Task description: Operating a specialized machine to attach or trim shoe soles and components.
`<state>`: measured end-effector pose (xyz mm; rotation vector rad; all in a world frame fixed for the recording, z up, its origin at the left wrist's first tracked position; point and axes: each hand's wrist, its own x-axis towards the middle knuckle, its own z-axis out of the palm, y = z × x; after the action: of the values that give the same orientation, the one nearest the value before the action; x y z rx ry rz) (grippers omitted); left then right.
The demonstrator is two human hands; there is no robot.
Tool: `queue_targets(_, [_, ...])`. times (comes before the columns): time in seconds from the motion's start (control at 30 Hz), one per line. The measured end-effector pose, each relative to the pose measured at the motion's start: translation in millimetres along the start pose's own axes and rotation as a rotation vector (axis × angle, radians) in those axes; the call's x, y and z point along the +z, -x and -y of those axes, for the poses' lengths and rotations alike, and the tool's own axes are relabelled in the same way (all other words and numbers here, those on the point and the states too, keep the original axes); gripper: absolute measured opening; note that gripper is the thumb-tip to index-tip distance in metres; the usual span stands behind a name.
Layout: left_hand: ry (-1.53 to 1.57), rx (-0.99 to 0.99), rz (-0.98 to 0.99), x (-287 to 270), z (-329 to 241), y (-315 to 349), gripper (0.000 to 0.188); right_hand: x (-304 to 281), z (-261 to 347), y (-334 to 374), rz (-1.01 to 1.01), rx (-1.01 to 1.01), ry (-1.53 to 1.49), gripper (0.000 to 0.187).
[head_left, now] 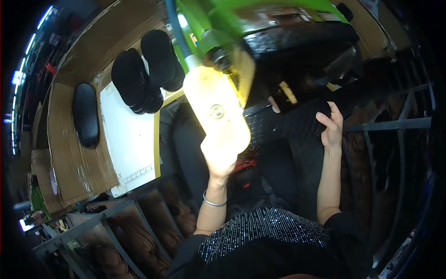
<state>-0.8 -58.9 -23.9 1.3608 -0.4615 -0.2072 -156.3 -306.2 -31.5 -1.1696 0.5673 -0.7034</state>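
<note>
My left hand (218, 160), washed out by bright light, grips the near end of a pale insole (216, 90). The insole has a small round mark in its middle, and its far end lies beside the working head of a green machine (211, 46). Glare hides exactly how the fingers sit on it. Off to the right, my right hand (331, 124) is raised beside the machine's dark lower part, thumb and fingers apart, with nothing visible in it.
Stacked black insoles (130, 81) stand on a white board (134, 139) at the left. Another black insole (86, 115) rests on cardboard (69, 153). Racks with brown, shoe-shaped pieces (114, 258) flank me on both sides. A blue-grey hose (179, 30) runs down to the lit spot.
</note>
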Motion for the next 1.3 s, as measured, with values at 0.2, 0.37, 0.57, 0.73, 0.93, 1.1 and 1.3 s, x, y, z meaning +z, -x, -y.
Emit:
queue_targets(0.2, [0.163,-0.097,-0.075,-46,-13,-1,0.024,48,-7,-8,0.126,0.012,-0.033,0.034])
queue_targets(0.37, [0.296,-0.277,-0.154,-100,14,21,0.023,89,-13,3,0.211,-0.009,-0.033,0.035])
queue_targets(0.57, [0.123,-0.532,0.254,-147,42,60,0.025,138,1,4,0.371,-0.218,0.204,0.043])
queue_targets(0.73, [0.011,-0.367,0.466,-65,19,24,0.038,150,-14,13,0.299,-0.398,0.259,0.049])
queue_targets(0.93, [-0.05,0.018,0.132,10,36,5,0.034,98,-62,49,0.349,0.081,0.123,0.046])
queue_targets(1.1, [-0.018,0.029,0.073,18,31,22,0.037,2,-123,116,0.416,0.575,0.089,0.047])
queue_targets(1.3, [0.328,-0.08,0.11,31,21,29,0.048,-52,-96,111,-0.06,0.347,-0.219,0.035])
